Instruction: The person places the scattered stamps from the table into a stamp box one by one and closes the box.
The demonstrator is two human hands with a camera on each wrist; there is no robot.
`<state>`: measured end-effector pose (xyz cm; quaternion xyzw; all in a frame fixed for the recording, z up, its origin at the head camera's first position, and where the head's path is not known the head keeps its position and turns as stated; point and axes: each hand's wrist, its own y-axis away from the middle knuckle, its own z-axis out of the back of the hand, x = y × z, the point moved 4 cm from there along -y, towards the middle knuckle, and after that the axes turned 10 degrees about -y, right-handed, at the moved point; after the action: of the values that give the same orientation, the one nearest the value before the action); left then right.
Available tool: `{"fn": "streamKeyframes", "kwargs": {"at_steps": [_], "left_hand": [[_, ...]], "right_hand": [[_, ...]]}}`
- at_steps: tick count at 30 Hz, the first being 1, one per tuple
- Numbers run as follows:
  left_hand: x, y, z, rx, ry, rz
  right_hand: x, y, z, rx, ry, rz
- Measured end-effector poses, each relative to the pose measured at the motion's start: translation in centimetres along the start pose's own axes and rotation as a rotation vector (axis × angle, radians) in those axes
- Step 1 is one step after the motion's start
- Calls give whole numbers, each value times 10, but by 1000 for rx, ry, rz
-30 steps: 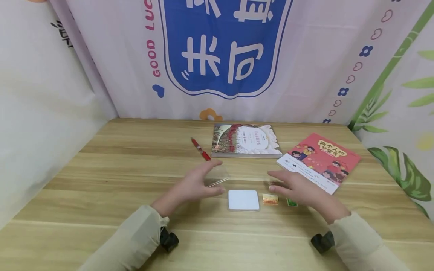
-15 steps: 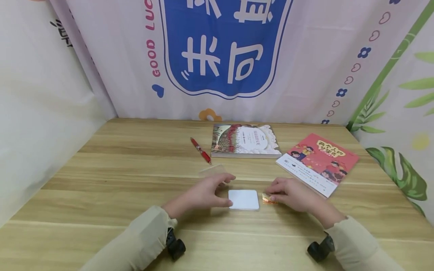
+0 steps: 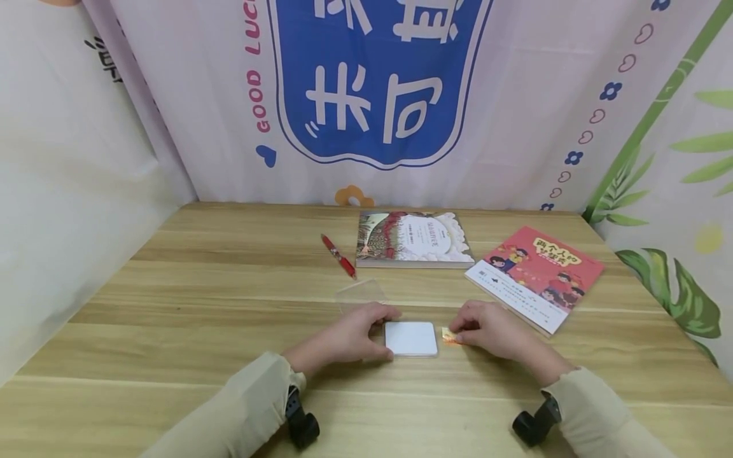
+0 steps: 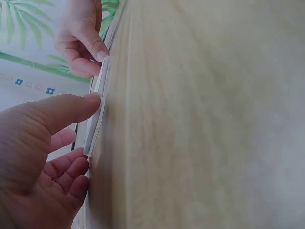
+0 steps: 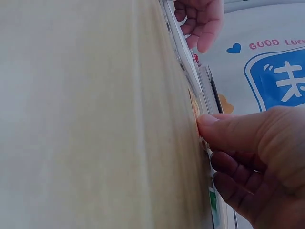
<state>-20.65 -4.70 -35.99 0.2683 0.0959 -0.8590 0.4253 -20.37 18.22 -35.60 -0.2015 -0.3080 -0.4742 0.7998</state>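
Observation:
A flat white box with a clear rim lies on the wooden table. My left hand holds its left end, the thumb at the near corner and the fingers bent round the far one. In the left wrist view that thumb overlaps the edge of the box. Just right of the box, my right hand pinches a small orange stamp-like slip at its right end. The right wrist view shows the thumb pressed to the orange slip, and a green slip below the fingers.
A clear plastic cover lies behind the left hand. Farther back are a red pen and an illustrated book. A red-and-white book lies beyond the right hand. Printed cloth hangs along the table's back edge.
My left hand has left the clear cover lying on the table and moved right to the white box. My right hand has come down onto the orange slip, covering the green one in the head view.

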Motion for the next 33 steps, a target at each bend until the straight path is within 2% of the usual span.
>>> {"fn": "streamKeyframes", "kwargs": {"at_steps": [6,10,15,25,29,33], "left_hand": [[3,-1,-1,1,-2,29],[5,-1,-1,-7,-4,24],[8,-1,-4,-24,-20,8],[13,0,-7,-50,66,16],[14,0,-7,-51,78,18],[14,1,-7,-44,89,12]], "right_hand": [[-5,-4,-1,-9,-126,-84],[-8,-5,-2,-8,-184,-130],[-9,-6,-3,-15,-216,-168],[-6,-8,-1,-3,-230,-180],[-5,-10,1,39,-257,-214],[-3,-12,7,133,-302,-221]]}}
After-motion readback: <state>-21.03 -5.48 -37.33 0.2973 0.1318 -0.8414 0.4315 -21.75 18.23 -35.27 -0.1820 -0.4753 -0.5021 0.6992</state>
